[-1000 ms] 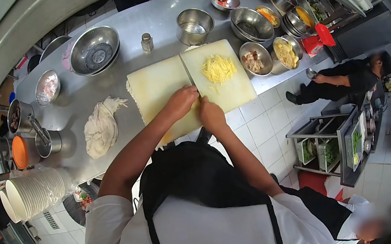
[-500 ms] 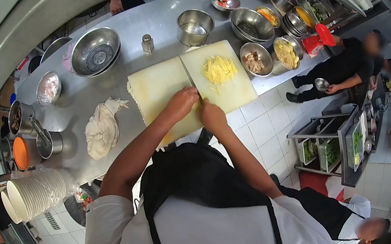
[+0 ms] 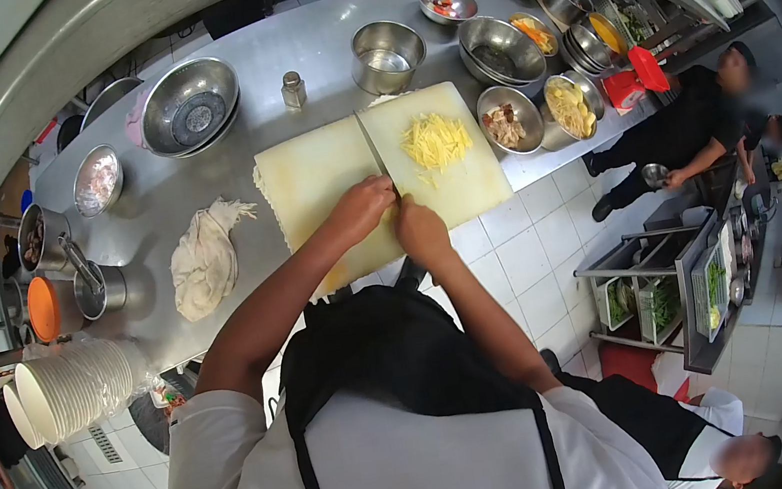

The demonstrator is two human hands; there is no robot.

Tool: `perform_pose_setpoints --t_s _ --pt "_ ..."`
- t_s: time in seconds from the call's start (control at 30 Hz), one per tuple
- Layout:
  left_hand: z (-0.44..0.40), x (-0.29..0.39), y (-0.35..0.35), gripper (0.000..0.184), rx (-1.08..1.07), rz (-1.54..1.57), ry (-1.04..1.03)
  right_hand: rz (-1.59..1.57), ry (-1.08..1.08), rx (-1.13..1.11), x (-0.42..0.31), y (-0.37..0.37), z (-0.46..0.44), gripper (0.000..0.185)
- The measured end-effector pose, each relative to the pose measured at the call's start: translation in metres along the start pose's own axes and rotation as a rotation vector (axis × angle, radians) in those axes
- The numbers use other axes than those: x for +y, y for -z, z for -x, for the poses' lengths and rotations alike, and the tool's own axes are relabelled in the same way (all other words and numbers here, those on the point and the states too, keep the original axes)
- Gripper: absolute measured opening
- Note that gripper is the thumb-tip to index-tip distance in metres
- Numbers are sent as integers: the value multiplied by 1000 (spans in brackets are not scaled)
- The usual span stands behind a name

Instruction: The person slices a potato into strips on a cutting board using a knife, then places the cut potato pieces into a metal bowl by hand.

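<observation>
A knife (image 3: 373, 148) stands along the middle of the white cutting board (image 3: 311, 168), its blade pointing away from me. My right hand (image 3: 422, 230) is wrapped round its handle near the board's front edge. Beside the blade's near end, my left hand (image 3: 366, 204) is closed with fingers curled down; whatever lies under them is hidden. Thin yellow strips (image 3: 435, 141) form a pile on the right part of the board, with a few loose bits below it.
Left of the board lies a crumpled cloth (image 3: 214, 255). A shaker (image 3: 292, 89) and a metal pot (image 3: 388, 57) stand behind it. Several food bowls, including one of yellow slices (image 3: 571, 108), line the right side. Stacked white containers (image 3: 79, 388) sit front left. Other people stand at right.
My right hand has shifted slightly left with the knife handle; my left hand stays almost in place. At right, a person's hand with a metal bowl has moved slightly. A hand across the table has left view.
</observation>
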State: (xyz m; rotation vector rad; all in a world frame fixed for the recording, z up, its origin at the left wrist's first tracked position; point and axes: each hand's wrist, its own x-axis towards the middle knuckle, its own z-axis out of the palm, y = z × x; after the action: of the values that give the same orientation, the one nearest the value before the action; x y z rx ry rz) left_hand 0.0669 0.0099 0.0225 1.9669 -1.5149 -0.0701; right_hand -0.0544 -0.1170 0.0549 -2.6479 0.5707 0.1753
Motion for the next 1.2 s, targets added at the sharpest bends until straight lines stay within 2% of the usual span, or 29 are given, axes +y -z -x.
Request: perform_pose_setpoints --t_s 0.17,0.2,0.37,0.47,0.6,0.7,0.83,0.97,1.1,1.17,1.2 --pt "-1 7 10 12 -7 -38 52 56 -14 -56 -4 17 10 22" --pt "-2 5 10 12 -2 -22 46 -30 3 23 3 -7 2 22" --pt "0 3 6 14 17 -4 42 -17 21 6 5 -7 1 23" --pt "1 -2 2 12 77 23 -30 -37 10 53 4 -18 -2 24" --pt "1 0 7 9 -12 0 35 34 44 -43 -5 20 5 23" --pt "5 2 5 10 -6 11 41 -41 25 54 -5 -12 -6 23" --pt "7 0 3 7 22 -35 10 27 44 -54 -3 19 6 24" --pt "8 1 0 9 67 -13 7 -42 8 5 5 -15 -5 22" --pt "8 -1 5 13 60 -69 -13 36 -15 -102 -12 23 18 22" --pt "11 1 3 14 116 -48 -54 -11 0 -36 -4 -6 11 23" --pt "11 7 6 15 48 -54 -30 -21 -6 -29 -1 -12 7 24"
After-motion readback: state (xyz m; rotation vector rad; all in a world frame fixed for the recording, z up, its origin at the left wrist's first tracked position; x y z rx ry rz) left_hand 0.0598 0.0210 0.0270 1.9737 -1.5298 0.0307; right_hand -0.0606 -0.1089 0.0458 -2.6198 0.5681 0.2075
